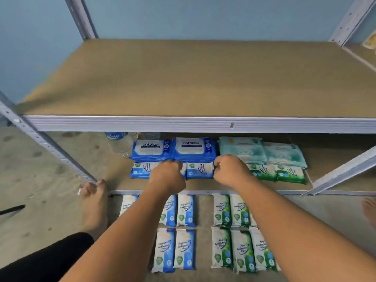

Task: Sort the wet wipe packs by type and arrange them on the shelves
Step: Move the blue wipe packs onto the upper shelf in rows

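Wet wipe packs lie on two levels of the rack. Middle shelf point(203, 185), back row: two antabax packs point(194, 148), blue, side by side, with two teal packs point(241, 149) to their right. Front row: small blue packs point(200, 170) on the left, small green packs point(262, 171) on the right, just in front of the teal ones.

Right hand point(232, 171) has its fingers curled and pinches the right end of the middle small blue pack. Left hand point(166, 174) is curled like a fist over the front blue row and covers part of a pack. Its fingertips are hidden, so I cannot tell whether it grips anything.

Water bottle point(122, 143) stands just left of the antabax packs. On the bottom shelf point(203, 210), lower blue packs point(185, 249) sit in two rows on the left and lower green packs point(243, 251) on the right, with a gap between the groups. Top shelf point(203, 78) is a tan board above. Bare foot point(94, 204) rests on the floor point(40, 180) by the left post.
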### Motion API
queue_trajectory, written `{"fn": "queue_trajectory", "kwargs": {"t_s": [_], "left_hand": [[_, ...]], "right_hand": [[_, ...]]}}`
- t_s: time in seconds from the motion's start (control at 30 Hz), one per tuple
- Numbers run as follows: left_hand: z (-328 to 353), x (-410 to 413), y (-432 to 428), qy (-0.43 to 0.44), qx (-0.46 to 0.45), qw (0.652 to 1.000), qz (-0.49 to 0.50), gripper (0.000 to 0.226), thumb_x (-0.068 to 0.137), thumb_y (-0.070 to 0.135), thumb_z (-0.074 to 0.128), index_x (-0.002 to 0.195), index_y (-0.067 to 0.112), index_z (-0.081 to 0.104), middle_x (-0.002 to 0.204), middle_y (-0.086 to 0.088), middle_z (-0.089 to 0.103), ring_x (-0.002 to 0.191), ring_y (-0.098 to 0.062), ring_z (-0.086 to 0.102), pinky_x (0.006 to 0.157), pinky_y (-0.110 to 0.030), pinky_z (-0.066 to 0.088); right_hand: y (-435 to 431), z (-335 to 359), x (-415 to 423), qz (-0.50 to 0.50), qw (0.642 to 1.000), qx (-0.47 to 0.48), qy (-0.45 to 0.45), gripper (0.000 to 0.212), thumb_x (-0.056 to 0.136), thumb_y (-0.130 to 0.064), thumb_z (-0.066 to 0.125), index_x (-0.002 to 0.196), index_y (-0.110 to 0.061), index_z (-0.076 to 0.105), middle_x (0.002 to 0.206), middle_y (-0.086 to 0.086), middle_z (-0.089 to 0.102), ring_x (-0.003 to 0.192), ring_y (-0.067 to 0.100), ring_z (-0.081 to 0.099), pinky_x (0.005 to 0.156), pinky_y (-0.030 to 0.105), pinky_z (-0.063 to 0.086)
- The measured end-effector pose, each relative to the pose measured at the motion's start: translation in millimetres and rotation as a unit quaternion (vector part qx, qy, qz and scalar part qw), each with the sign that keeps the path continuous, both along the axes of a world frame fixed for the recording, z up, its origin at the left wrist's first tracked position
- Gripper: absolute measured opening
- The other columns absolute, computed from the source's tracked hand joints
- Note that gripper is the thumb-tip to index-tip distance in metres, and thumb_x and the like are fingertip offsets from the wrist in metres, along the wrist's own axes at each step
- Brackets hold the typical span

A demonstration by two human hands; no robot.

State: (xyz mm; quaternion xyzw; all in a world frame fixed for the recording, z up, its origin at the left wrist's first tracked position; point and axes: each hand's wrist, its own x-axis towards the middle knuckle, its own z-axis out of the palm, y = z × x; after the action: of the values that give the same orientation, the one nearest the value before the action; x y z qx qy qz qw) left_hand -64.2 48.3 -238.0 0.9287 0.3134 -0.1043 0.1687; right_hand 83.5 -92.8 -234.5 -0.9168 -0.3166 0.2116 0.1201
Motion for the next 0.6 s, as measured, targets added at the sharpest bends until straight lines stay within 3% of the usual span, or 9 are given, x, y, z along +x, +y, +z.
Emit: {"fn": "queue_trajectory", "kwargs": {"t_s": [0.1, 0.17, 0.27, 0.33, 0.5, 0.6], "left_hand": [[-35, 27, 32, -0.057, -0.08, 0.993, 0.072, 0.04, 0.09, 0.028, 0.055, 0.13, 0.022, 0.058, 0.119, -0.007, 0.065, 0.105, -0.027, 0.062, 0.088, -0.037, 0.053], [-55, 45, 51, -0.12, -0.149, 0.968, 0.162, 0.037, 0.093, 0.031, 0.056, 0.128, 0.019, 0.06, 0.12, -0.007, 0.068, 0.104, -0.027, 0.064, 0.085, -0.029, 0.048], [-83, 72, 70, -0.177, -0.159, 0.946, 0.219, 0.045, 0.096, 0.036, 0.059, 0.135, 0.014, 0.055, 0.131, -0.009, 0.064, 0.122, -0.029, 0.058, 0.096, -0.03, 0.043], [-99, 87, 78, -0.205, -0.154, 0.941, 0.222, 0.046, 0.095, 0.04, 0.06, 0.133, 0.014, 0.057, 0.129, -0.008, 0.065, 0.122, -0.029, 0.059, 0.097, -0.03, 0.043], [-131, 106, 89, -0.192, -0.15, 0.936, 0.254, 0.044, 0.089, 0.043, 0.068, 0.124, 0.016, 0.065, 0.12, -0.004, 0.071, 0.115, -0.025, 0.063, 0.086, -0.025, 0.043], [-136, 114, 89, -0.174, -0.138, 0.936, 0.271, 0.047, 0.088, 0.044, 0.07, 0.125, 0.015, 0.063, 0.121, -0.006, 0.068, 0.112, -0.027, 0.062, 0.079, -0.025, 0.04]], "right_hand": [[23, -35, 28, -0.03, 0.999, 0.02, 0.005, 0.038, 0.081, -0.02, 0.058, 0.118, -0.022, 0.069, 0.125, 0.008, 0.064, 0.107, 0.03, 0.062, 0.089, 0.03, 0.051], [38, -56, 44, -0.065, 0.997, 0.044, 0.014, 0.041, 0.084, -0.019, 0.059, 0.125, -0.017, 0.064, 0.128, 0.011, 0.062, 0.113, 0.032, 0.061, 0.09, 0.029, 0.048], [61, -81, 59, -0.141, 0.984, 0.102, 0.024, 0.025, 0.092, -0.02, 0.056, 0.115, -0.012, 0.063, 0.119, 0.012, 0.065, 0.11, 0.033, 0.061, 0.077, 0.028, 0.041], [77, -96, 69, -0.164, 0.976, 0.137, 0.039, 0.024, 0.095, -0.028, 0.055, 0.114, -0.015, 0.063, 0.12, 0.011, 0.066, 0.111, 0.033, 0.061, 0.078, 0.026, 0.038], [103, -134, 88, -0.206, 0.95, 0.159, 0.175, 0.057, 0.09, -0.054, 0.056, 0.138, -0.023, 0.052, 0.136, 0.005, 0.059, 0.122, 0.028, 0.058, 0.104, 0.035, 0.046], [107, -149, 94, -0.244, 0.926, 0.175, 0.231, 0.077, 0.082, -0.06, 0.061, 0.149, -0.027, 0.039, 0.14, 0.002, 0.057, 0.12, 0.026, 0.059, 0.106, 0.041, 0.047]]}}
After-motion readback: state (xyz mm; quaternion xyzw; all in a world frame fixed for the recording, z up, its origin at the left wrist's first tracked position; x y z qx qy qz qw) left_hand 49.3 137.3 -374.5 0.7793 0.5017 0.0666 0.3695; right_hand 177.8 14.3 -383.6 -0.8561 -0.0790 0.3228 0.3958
